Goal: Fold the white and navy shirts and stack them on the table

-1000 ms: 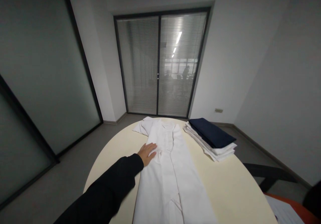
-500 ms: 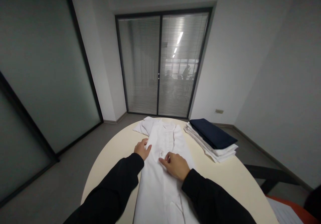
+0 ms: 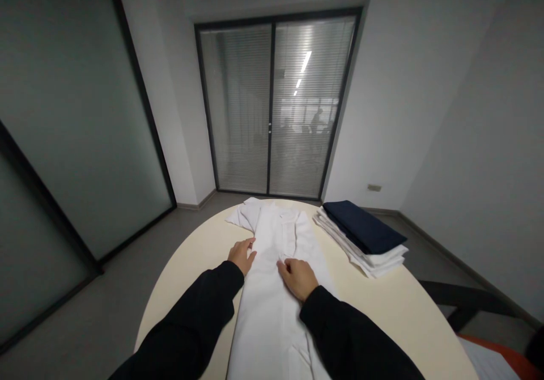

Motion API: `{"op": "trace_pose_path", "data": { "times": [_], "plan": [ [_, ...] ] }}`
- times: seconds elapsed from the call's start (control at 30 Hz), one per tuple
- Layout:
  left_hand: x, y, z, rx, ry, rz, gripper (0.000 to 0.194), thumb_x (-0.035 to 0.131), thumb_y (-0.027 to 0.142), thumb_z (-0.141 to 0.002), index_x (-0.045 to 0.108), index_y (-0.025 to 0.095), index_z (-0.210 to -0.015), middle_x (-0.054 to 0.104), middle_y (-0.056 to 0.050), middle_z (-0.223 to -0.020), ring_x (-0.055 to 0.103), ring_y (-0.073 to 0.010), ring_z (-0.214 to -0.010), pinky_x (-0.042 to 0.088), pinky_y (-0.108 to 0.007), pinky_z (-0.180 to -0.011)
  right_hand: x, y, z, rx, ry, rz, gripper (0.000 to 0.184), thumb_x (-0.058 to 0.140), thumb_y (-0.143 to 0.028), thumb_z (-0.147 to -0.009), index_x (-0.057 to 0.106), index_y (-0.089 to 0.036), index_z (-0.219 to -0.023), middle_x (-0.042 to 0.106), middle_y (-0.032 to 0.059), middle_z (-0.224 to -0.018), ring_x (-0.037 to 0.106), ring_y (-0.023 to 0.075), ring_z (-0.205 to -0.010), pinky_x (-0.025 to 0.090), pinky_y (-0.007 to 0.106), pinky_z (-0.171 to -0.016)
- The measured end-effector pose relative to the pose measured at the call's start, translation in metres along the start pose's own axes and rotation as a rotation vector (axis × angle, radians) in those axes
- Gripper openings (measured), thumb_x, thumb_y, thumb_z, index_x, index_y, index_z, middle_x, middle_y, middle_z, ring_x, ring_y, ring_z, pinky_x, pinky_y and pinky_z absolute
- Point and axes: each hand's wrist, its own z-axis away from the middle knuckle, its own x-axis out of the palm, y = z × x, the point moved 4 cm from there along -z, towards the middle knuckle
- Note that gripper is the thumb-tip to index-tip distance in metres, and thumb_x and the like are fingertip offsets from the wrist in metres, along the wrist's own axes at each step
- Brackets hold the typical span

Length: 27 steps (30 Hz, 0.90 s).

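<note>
A long white shirt (image 3: pixel 266 312) lies lengthwise on the round table, its left side folded inward and a sleeve sticking out at the far left. My left hand (image 3: pixel 242 255) rests at the shirt's left edge, thumb apart from the stretched fingers, holding nothing visible. On the middle of the shirt, near its front placket, my right hand (image 3: pixel 298 278) is closed, with thumb and forefinger pinching a bit of the fabric. The fingertips of that hand are partly hidden.
A stack of folded white cloth (image 3: pixel 378 262) with a navy folded cloth (image 3: pixel 363 227) on top sits on the table (image 3: pixel 182 278) at the right. Papers on an orange surface (image 3: pixel 493 360) show at the lower right. Beyond stand glass doors with blinds (image 3: pixel 242 113).
My right hand has shifted slightly right and its fingers have drawn closer together. The small raised crease in front of it has flattened. My left hand has hardly moved.
</note>
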Motion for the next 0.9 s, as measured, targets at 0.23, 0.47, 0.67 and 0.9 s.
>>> {"op": "trace_pose_path", "data": {
  "times": [0.23,0.47,0.67,0.9],
  "plan": [
    [0.001,-0.001,-0.002,-0.029,0.016,-0.002,0.036,0.057,0.01,-0.085,0.057,0.019,-0.12,0.066,-0.001,-0.083,0.061,-0.0175,-0.082,0.046,-0.029,-0.079,-0.006,-0.008,0.003,0.009,-0.011,0.169,0.049,0.033,-0.044,-0.1,0.067,-0.017,-0.078,0.074,0.0124,-0.082,0.067,0.0234,-0.075,0.033,0.031,-0.065],
    [0.0,0.005,-0.002,0.06,-0.023,-0.015,0.027,0.053,0.007,-0.087,0.071,0.023,-0.098,0.068,-0.004,-0.093,0.059,-0.0203,-0.093,0.045,-0.033,-0.087,-0.045,-0.048,0.034,-0.401,-0.04,0.013,0.039,0.058,-0.052,-0.087,0.062,-0.019,-0.106,0.068,0.0103,-0.107,0.06,0.0264,-0.104,0.038,0.037,-0.089],
    [0.005,0.002,-0.008,0.078,-0.05,0.005,0.027,0.051,0.005,-0.088,0.073,0.022,-0.091,0.07,-0.003,-0.097,0.062,-0.0173,-0.093,0.046,-0.031,-0.09,0.015,-0.061,0.108,-0.89,-0.177,0.018,0.052,0.046,-0.04,-0.098,0.03,-0.038,-0.147,0.034,0.0033,-0.155,0.034,0.0284,-0.14,0.028,0.049,-0.112],
    [0.003,0.006,-0.005,0.084,-0.043,-0.029,0.017,0.054,0.012,-0.087,0.069,0.019,-0.091,0.067,-0.005,-0.092,0.061,-0.0198,-0.089,0.048,-0.034,-0.086,0.024,-0.053,0.126,-1.022,-0.165,0.076,0.052,0.041,-0.037,-0.101,0.025,-0.035,-0.15,0.037,0.0056,-0.153,0.039,0.027,-0.138,0.035,0.048,-0.111]
  ]
}}
